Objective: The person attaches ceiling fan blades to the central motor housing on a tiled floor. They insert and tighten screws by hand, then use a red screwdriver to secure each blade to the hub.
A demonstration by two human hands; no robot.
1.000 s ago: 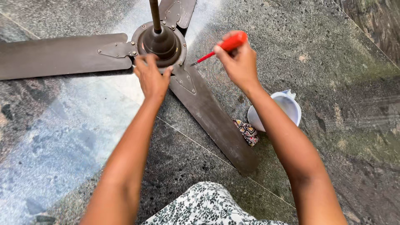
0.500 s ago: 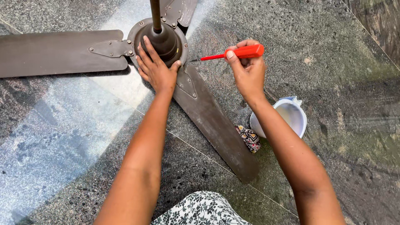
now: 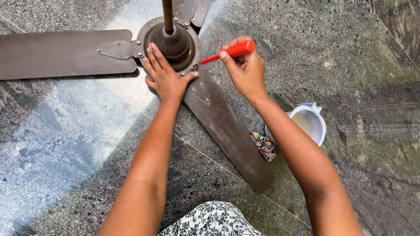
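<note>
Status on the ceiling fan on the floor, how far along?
Done: nothing visibly removed; both fully visible blades sit bolted to the hub. In hand: left hand presses flat on the hub, right hand holds the red-handled screwdriver, tip at a rim screw. Left: the bracket screws on the near blade look untouched.

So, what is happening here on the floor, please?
A person is working on a brown ceiling fan that lies on the stone floor. The left hand rests flat on the fan's round motor housing. The right hand holds a red-handled screwdriver, its tip at a screw on the housing rim beside one blade. A small white jug and a patterned cloth sit by the right forearm.
</note>
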